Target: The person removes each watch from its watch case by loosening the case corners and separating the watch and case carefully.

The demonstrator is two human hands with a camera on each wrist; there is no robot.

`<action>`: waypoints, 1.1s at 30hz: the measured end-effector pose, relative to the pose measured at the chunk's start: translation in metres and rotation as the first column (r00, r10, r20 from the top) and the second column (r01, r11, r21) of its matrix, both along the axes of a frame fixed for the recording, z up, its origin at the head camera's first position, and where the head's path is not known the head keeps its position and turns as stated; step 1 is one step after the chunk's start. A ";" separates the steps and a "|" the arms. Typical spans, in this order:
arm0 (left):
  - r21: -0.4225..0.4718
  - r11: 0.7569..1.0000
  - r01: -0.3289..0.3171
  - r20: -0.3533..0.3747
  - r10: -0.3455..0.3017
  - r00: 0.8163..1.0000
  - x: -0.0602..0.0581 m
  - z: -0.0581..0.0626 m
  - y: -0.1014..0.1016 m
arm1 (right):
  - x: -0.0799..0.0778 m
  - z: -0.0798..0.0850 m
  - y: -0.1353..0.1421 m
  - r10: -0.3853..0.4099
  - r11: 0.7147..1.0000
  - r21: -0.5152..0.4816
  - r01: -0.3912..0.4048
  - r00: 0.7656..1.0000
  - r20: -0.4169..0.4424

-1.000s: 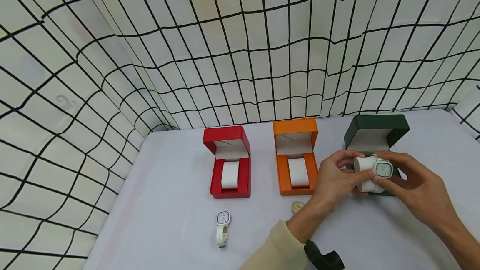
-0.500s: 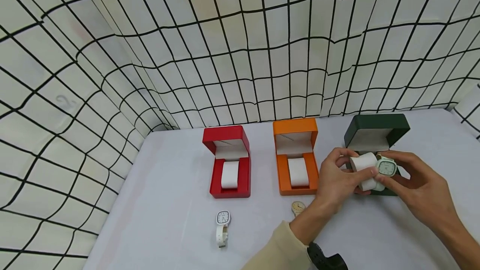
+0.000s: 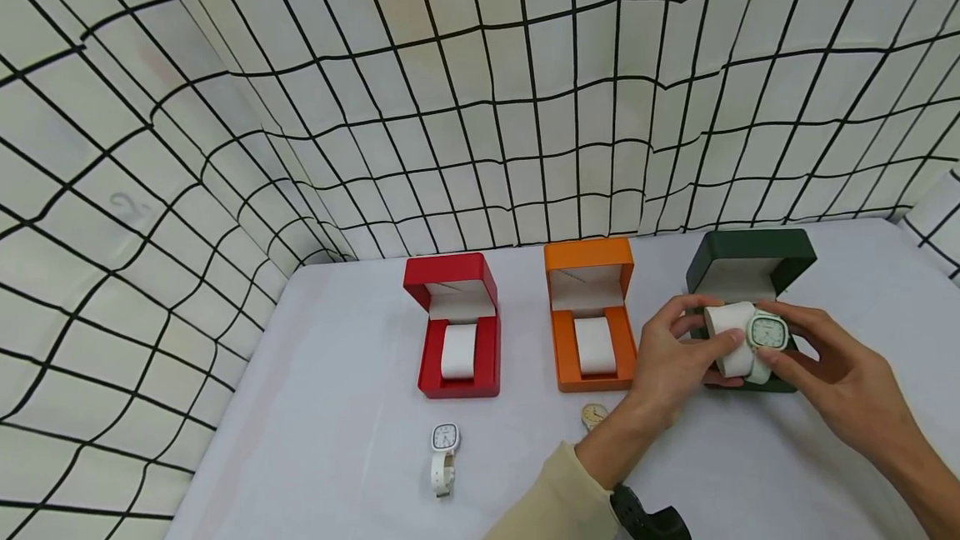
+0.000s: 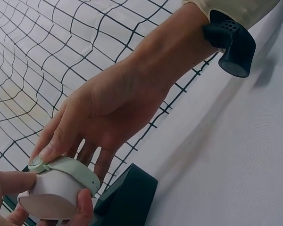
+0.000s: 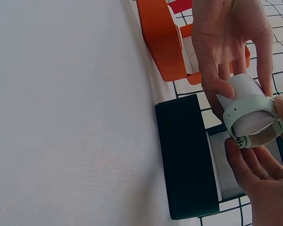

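Note:
A white watch cushion [image 3: 729,322] is held by my left hand [image 3: 675,361], thumb on its near side and fingers around its left end. Around the cushion's right end goes a pale green watch [image 3: 768,331] with a squarish dial. My right hand [image 3: 851,377] pinches this watch at its case, thumb at the dial's lower edge. Both hands are over the front of the open green watch box [image 3: 752,247], hiding most of its base. In the right wrist view, the strap [image 5: 247,107] encircles the cushion, with its buckle by the right fingertips.
To the left stand an open orange watch box [image 3: 566,348] and an open red watch box [image 3: 433,365], each with a white cushion inside. A white watch [image 3: 444,461] and a gold-coloured watch [image 3: 594,415] lie in front, the latter partly behind the left forearm. Black netting [image 3: 517,94] encloses the table.
My left thumb has drawn back leftward from the watch onto the cushion. The cushion and watch have tilted slightly, and more of the lower strap shows. The boxes stay put.

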State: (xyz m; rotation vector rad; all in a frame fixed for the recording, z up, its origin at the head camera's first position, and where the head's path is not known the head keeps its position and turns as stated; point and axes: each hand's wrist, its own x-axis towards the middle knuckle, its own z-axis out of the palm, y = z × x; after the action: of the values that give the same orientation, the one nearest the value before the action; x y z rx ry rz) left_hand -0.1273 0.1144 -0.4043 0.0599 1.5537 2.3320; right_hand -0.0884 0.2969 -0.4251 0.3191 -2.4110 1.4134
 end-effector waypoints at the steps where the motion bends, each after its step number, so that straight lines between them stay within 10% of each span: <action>1: 0.000 1.000 -0.001 0.005 0.001 1.000 0.000 0.000 0.000 | 0.000 0.000 0.000 -0.003 1.000 0.004 0.003 1.000 0.003; 33: -0.042 0.999 -0.006 -0.005 0.006 1.000 0.000 -0.001 0.001 | 0.004 0.003 -0.001 -0.152 0.988 -0.013 0.152 0.988 -0.021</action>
State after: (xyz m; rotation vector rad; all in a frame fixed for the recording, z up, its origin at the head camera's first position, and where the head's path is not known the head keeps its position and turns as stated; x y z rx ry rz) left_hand -0.1272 0.1157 -0.4052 0.0519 1.6063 2.3047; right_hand -0.0846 0.2961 -0.4221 0.1440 -2.3535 1.3492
